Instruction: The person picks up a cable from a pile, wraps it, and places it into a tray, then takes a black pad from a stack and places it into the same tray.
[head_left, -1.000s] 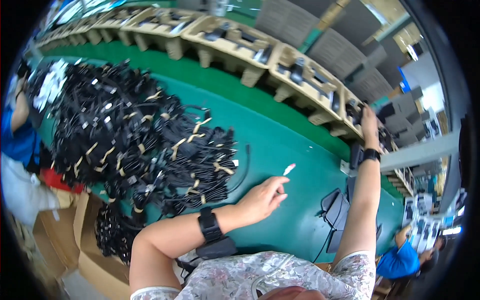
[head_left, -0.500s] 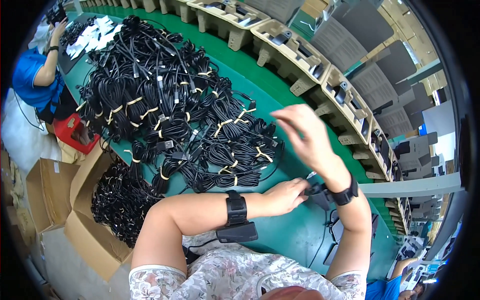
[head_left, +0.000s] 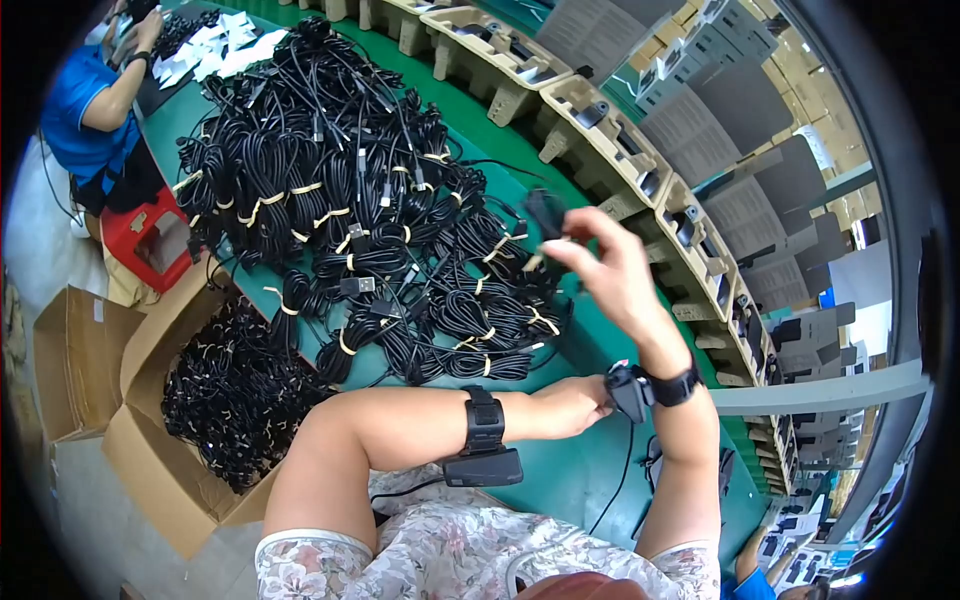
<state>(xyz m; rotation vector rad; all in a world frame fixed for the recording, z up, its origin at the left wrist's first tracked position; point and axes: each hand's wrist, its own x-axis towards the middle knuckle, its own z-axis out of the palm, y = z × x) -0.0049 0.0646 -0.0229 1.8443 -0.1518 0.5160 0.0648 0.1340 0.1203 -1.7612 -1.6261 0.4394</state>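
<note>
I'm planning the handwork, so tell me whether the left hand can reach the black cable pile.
Probably yes: the left hand is near the black cable pile, with nothing visible blocking the way, though its fingers are partly hidden.

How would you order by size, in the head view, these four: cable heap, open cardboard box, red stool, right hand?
1. Cable heap
2. Open cardboard box
3. Red stool and right hand: too alike to rank

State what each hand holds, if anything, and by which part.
The right hand holds a blurred black cable bundle, apparently by its near edge; the left hand: cannot tell.
</note>
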